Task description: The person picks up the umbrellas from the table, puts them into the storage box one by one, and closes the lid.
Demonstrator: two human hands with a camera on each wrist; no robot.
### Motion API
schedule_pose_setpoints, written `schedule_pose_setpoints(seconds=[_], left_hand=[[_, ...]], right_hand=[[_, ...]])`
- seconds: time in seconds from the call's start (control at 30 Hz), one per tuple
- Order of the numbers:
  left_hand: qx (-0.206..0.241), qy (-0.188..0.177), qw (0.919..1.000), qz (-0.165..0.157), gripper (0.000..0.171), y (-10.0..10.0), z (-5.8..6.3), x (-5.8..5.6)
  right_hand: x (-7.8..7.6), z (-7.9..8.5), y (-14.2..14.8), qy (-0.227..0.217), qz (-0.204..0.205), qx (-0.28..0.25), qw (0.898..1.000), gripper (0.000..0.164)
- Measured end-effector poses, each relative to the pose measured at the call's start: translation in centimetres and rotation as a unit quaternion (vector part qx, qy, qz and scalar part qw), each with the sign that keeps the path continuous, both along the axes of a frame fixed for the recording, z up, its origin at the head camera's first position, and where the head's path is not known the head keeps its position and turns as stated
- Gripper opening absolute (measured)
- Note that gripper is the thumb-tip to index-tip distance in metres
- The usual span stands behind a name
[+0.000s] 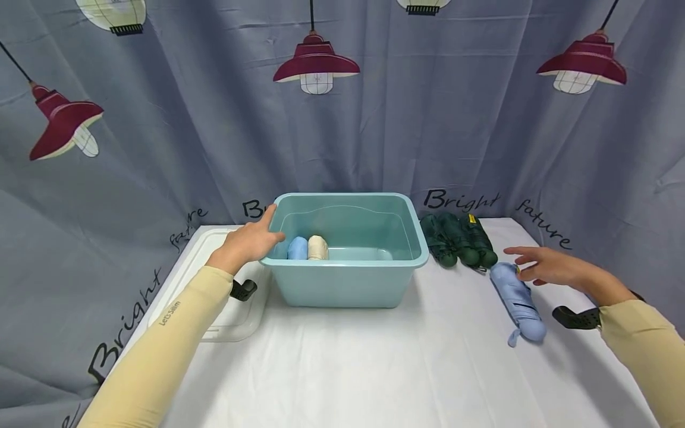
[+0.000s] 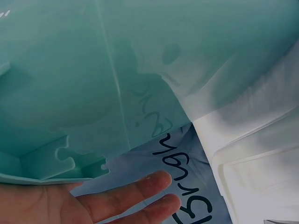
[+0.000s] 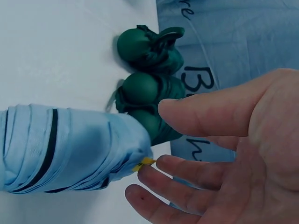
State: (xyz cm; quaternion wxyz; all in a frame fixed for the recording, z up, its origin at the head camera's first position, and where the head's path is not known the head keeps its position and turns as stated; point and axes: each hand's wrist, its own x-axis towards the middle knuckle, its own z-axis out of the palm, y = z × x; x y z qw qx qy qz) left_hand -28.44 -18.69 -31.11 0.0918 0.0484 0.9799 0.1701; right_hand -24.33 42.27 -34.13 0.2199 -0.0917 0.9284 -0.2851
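A teal plastic bin [image 1: 342, 285] stands at the table's middle. My left hand [image 1: 247, 242] lies at its left rim, with the fingers extended; the left wrist view shows two fingers [image 2: 135, 191] stretched out beside the bin wall. Inside the bin, at its left end, sit a light-blue roll [image 1: 297, 248] and a cream roll [image 1: 318, 248]. To the right, a folded light-blue umbrella [image 1: 518, 302] lies on the table. My right hand [image 1: 553, 267] hovers at the umbrella's far end, fingers loosely spread, fingertips close to a small yellow tag [image 3: 144, 163] there.
Several dark green folded umbrellas [image 1: 459, 241] lie together right of the bin. A white lid [image 1: 230, 324] lies flat on the table's left side, partly under my left forearm. Behind the white-covered table [image 1: 374, 368] hangs a grey-blue curtain [image 1: 460, 119] printed with lamps and lettering.
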Motion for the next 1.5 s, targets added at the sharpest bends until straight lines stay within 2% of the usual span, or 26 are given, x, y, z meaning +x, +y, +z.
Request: schedule_pose_setpoints(seconds=[0.4, 0.7, 0.97, 1.17, 1.5], left_hand=[[0.004, 0.006, 1.0, 0.001, 0.086, -0.1, 0.0, -0.3], [0.003, 0.005, 1.0, 0.003, 0.087, 0.0, 0.0, -0.3], [0.008, 0.008, 0.9999, 0.002, 0.087, -0.1, -0.2, -0.2], [0.012, 0.009, 0.9999, 0.004, 0.087, -0.1, -0.2, 0.0], [0.017, 0.005, 0.9998, 0.006, 0.087, -0.3, -0.4, 0.0]], right_hand=[[0.4, -1.6, 0.5, -0.038, -0.02, -0.016, 0.999, 0.087], [0.5, -3.0, 0.2, -0.059, -0.051, 0.012, 0.997, 0.099], [0.4, -3.7, 0.3, -0.071, -0.068, 0.003, 0.995, 0.109], [0.3, -4.0, 0.1, -0.073, -0.07, 0.006, 0.995, 0.11], [0.5, -4.2, -0.4, -0.05, -0.057, 0.018, 0.997, 0.101]])
